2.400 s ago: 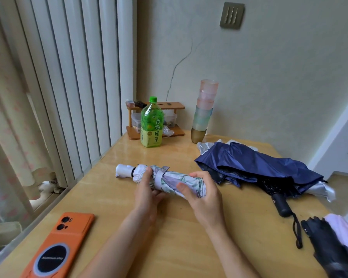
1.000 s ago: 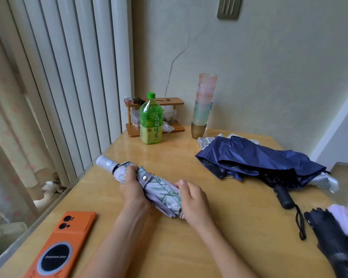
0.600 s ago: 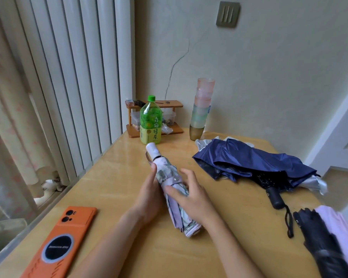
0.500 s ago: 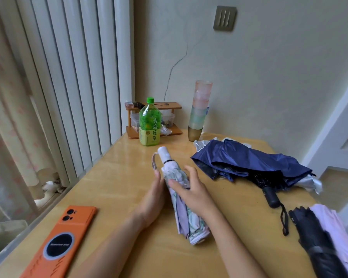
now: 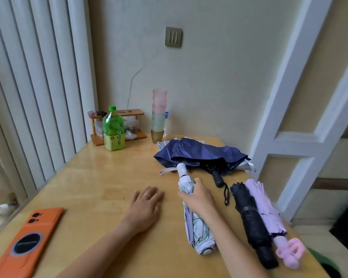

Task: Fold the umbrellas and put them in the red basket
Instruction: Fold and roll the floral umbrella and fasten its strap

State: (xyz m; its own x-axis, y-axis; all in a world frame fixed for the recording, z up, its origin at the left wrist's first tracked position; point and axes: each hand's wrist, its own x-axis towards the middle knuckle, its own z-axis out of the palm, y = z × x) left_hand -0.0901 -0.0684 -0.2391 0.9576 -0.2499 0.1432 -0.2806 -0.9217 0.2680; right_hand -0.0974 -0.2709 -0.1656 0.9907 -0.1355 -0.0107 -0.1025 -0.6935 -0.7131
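My right hand (image 5: 198, 198) grips a folded white umbrella with a leaf print (image 5: 197, 227), which lies lengthwise on the wooden table (image 5: 100, 177), its white handle pointing away from me. My left hand (image 5: 146, 205) rests flat on the table to its left, holding nothing. A loosely collapsed navy umbrella (image 5: 201, 152) lies at the back right. A folded black umbrella (image 5: 251, 221) and a folded pink umbrella (image 5: 269, 217) lie side by side near the right edge. No red basket is in view.
An orange phone (image 5: 28, 237) lies at the front left. A green tea bottle (image 5: 114, 130), a small wooden rack (image 5: 117, 125) and a stack of plastic cups (image 5: 159, 115) stand along the back wall. Blinds hang on the left, a white door frame on the right.
The leaf-print umbrella has been turned lengthwise and moved right, beside the black one. My left hand has let go and now lies flat on the table. The view has swung right.
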